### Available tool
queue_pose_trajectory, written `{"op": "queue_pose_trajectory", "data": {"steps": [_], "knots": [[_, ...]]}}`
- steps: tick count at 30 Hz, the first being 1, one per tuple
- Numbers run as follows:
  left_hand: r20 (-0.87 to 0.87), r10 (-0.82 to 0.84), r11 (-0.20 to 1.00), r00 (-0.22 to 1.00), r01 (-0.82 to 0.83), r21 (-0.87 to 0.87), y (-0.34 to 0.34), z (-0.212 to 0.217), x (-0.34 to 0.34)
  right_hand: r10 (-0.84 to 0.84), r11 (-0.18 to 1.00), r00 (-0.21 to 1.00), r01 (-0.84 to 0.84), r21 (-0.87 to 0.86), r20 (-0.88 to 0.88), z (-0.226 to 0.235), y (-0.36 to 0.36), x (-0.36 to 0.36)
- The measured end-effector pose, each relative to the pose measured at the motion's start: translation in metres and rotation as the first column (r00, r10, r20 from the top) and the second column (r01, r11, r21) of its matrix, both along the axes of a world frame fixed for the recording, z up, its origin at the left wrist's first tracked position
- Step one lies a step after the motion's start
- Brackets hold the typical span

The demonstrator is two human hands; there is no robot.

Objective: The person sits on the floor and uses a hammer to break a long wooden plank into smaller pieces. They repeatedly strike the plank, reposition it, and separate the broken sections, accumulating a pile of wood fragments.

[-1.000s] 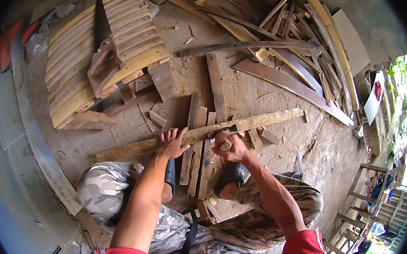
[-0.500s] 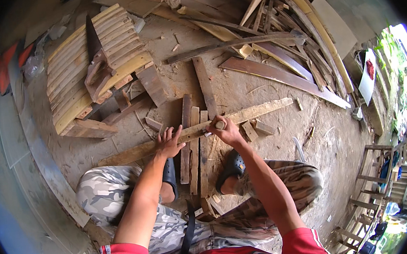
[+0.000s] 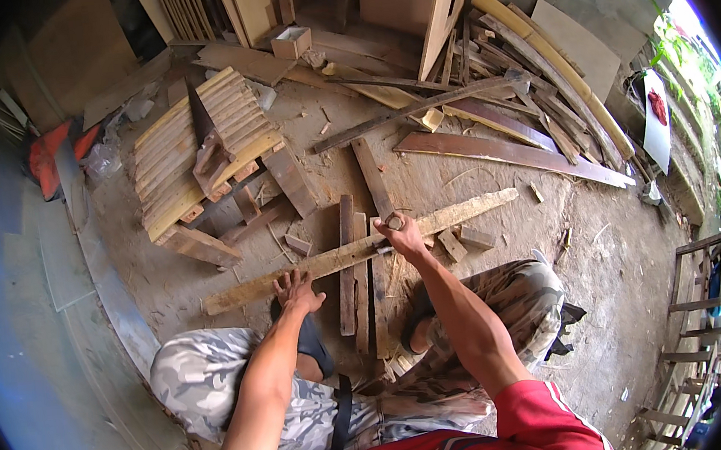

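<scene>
A long, rough wooden plank (image 3: 454, 214) lies slantwise before me, across several narrow wood strips (image 3: 347, 265). My left hand (image 3: 300, 294) rests at the plank's near edge, left of the strips, fingers spread and holding nothing. On the plank, past the strips, my right hand (image 3: 406, 238) is closed around a tool with a round wooden handle (image 3: 394, 221), seen nearly end-on. Its lower part is mostly hidden by the hand, so its kind is unclear. Short wood blocks (image 3: 452, 245) lie right of that hand.
A handsaw (image 3: 210, 157) lies on a low slatted wooden stand (image 3: 199, 140) at the far left. Piled boards and scrap wood (image 3: 538, 98) fill the far right. A long dark board (image 3: 509, 154) lies before them. Glass sheets (image 3: 65, 276) are at left, a wooden ladder-like frame (image 3: 700, 332) at right.
The view has tilted up, showing more of the far side. My left hand has slid left and toward me along the plank. My right hand still grips the tool in about the same place.
</scene>
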State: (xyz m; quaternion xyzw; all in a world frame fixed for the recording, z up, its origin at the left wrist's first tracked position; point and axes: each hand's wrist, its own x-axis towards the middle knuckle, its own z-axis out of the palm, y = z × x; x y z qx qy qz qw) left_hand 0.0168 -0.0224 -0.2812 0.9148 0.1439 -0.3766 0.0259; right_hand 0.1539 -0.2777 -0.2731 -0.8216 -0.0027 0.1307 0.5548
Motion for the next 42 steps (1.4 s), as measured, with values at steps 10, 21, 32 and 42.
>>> {"op": "queue_pose_trajectory", "data": {"steps": [10,21,32,42], "knots": [[0.295,0.918,0.346,0.263,-0.174,-0.922,-0.029,-0.005,0.068,0.087,0.985,0.996,-0.081,-0.153,0.03,-0.023,0.003,-0.015],[-0.244,0.962,-0.242,0.121,-0.036,-0.97,-0.052,0.022,0.086,0.096,0.995,0.972,-0.096,-0.008,0.216,-0.046,0.024,-0.015],[-0.341,0.91,-0.384,0.235,0.172,-0.907,-0.143,0.041,0.128,0.07,0.996,0.986,-0.061,-0.062,0.153,-0.045,0.015,-0.018],[-0.19,0.922,-0.296,0.338,0.296,-0.908,-0.145,0.023,0.136,0.001,0.99,0.999,-0.007,0.139,0.04,-0.038,0.021,-0.021]]}}
